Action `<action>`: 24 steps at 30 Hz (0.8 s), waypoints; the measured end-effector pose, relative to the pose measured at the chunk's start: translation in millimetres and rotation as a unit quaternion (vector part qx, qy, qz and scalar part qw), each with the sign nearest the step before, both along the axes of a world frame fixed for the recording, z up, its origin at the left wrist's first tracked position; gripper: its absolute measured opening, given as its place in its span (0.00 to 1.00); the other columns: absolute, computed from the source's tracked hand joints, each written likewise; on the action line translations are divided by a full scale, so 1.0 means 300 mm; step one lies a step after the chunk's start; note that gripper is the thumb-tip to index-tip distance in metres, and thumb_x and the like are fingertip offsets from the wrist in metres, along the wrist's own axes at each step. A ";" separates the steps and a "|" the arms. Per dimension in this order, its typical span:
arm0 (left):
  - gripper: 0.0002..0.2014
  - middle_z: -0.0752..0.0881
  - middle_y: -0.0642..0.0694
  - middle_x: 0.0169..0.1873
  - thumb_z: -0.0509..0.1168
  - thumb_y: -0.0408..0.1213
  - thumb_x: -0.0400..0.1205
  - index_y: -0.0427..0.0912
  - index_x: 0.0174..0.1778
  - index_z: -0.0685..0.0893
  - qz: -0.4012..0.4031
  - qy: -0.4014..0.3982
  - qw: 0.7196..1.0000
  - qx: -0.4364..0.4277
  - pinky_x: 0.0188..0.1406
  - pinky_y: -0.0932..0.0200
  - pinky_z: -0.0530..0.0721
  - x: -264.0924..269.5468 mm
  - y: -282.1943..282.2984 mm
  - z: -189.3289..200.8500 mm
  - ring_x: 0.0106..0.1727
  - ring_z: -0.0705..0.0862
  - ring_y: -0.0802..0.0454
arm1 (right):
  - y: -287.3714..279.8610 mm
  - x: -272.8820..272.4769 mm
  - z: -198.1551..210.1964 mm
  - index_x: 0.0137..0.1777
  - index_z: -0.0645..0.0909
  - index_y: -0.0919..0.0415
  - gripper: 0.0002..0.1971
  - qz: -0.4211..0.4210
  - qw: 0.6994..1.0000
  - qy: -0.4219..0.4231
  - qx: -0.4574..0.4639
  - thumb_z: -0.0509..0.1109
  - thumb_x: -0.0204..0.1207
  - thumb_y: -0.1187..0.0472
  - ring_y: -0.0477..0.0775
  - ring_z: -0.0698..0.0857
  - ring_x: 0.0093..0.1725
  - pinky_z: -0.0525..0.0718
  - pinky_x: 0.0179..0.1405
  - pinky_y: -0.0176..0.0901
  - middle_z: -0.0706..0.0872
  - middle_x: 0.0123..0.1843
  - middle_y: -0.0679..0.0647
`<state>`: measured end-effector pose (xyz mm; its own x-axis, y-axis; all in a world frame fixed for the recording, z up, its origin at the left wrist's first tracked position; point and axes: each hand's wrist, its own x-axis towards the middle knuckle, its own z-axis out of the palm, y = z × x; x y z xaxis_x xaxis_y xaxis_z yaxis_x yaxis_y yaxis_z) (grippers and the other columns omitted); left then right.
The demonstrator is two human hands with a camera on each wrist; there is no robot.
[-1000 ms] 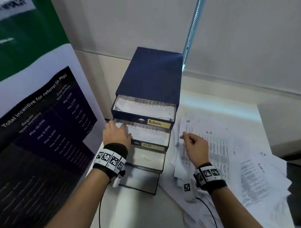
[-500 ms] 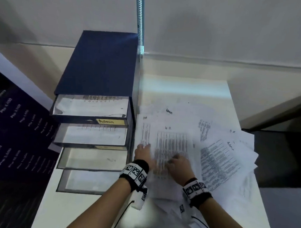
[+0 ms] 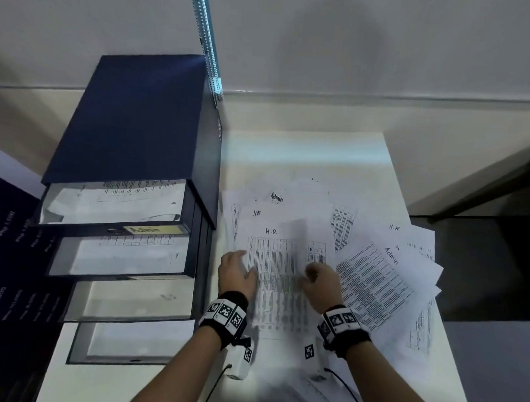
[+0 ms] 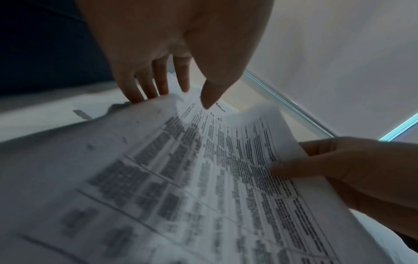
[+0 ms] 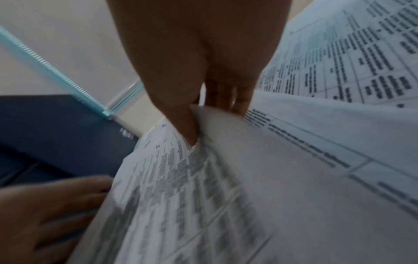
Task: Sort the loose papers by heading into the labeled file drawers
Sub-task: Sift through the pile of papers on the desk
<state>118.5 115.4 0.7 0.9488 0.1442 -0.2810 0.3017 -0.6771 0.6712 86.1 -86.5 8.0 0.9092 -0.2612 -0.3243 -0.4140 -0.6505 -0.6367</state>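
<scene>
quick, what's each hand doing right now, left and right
Left hand: open, straight fingers at the left edge of the H.R sheet.
Right hand: pinching the same sheet's right edge, thumb on top.

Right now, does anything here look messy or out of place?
Yes. The loose papers lie fanned crookedly across the table, some overhanging its right edge, with Admin and HR headings mixed. All four drawers of the file cabinet stand pulled out in steps.

Four open drawers, two hands, many loose papers.
</scene>
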 end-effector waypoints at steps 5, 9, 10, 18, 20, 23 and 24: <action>0.30 0.74 0.40 0.76 0.71 0.41 0.81 0.40 0.79 0.70 0.095 0.062 0.990 -0.088 0.74 0.50 0.74 0.013 0.029 -0.002 0.75 0.74 0.41 | 0.038 -0.071 -0.002 0.36 0.82 0.48 0.08 0.153 0.988 -0.003 -0.033 0.79 0.69 0.56 0.50 0.76 0.62 0.76 0.67 0.42 0.77 0.61 0.47; 0.32 0.69 0.40 0.72 0.77 0.39 0.75 0.40 0.75 0.76 0.054 0.114 0.991 -0.042 0.74 0.52 0.71 0.001 0.053 -0.009 0.73 0.73 0.41 | 0.017 -0.095 -0.018 0.49 0.87 0.56 0.10 0.029 0.992 0.019 -0.122 0.75 0.72 0.51 0.67 0.62 0.81 0.63 0.81 0.64 0.64 0.83 0.60; 0.33 0.69 0.40 0.72 0.79 0.37 0.73 0.40 0.74 0.77 0.044 0.111 0.992 -0.039 0.76 0.52 0.70 0.001 0.057 -0.013 0.74 0.72 0.41 | 0.006 -0.094 -0.018 0.53 0.86 0.56 0.15 -0.002 0.992 0.041 -0.121 0.76 0.71 0.50 0.69 0.59 0.83 0.60 0.82 0.64 0.61 0.84 0.64; 0.40 0.72 0.41 0.70 0.77 0.29 0.72 0.39 0.81 0.69 -0.004 0.091 0.996 -0.001 0.73 0.64 0.67 -0.029 0.028 -0.024 0.72 0.74 0.45 | 0.020 -0.100 -0.007 0.61 0.84 0.57 0.21 -0.007 0.985 0.006 -0.173 0.78 0.69 0.52 0.68 0.66 0.79 0.69 0.78 0.65 0.66 0.80 0.65; 0.40 0.73 0.42 0.69 0.77 0.28 0.71 0.41 0.80 0.70 -0.015 0.075 0.997 -0.002 0.73 0.62 0.68 -0.037 0.030 -0.025 0.71 0.75 0.45 | 0.029 -0.108 -0.010 0.59 0.84 0.56 0.18 0.015 0.980 -0.013 -0.199 0.76 0.70 0.53 0.68 0.67 0.79 0.70 0.78 0.63 0.65 0.81 0.64; 0.34 0.72 0.42 0.68 0.75 0.26 0.72 0.42 0.76 0.75 -0.035 0.022 0.999 -0.014 0.71 0.65 0.67 -0.055 0.040 -0.027 0.70 0.74 0.45 | 0.021 -0.112 -0.009 0.56 0.85 0.55 0.14 0.015 0.977 -0.020 -0.213 0.74 0.72 0.51 0.70 0.65 0.80 0.69 0.78 0.67 0.64 0.82 0.64; 0.31 0.71 0.43 0.68 0.75 0.27 0.72 0.41 0.73 0.78 -0.039 0.003 0.999 -0.013 0.72 0.64 0.67 -0.060 0.043 -0.030 0.70 0.73 0.45 | 0.018 -0.114 -0.003 0.52 0.87 0.54 0.11 0.014 0.975 -0.028 -0.219 0.74 0.73 0.50 0.71 0.63 0.81 0.66 0.79 0.67 0.63 0.83 0.64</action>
<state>100.4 128.3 -8.2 0.9552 0.0620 -0.2893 0.2522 -0.6815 0.6870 52.1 -81.0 7.0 0.9312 -0.3382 -0.1363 -0.3644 -0.8755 -0.3175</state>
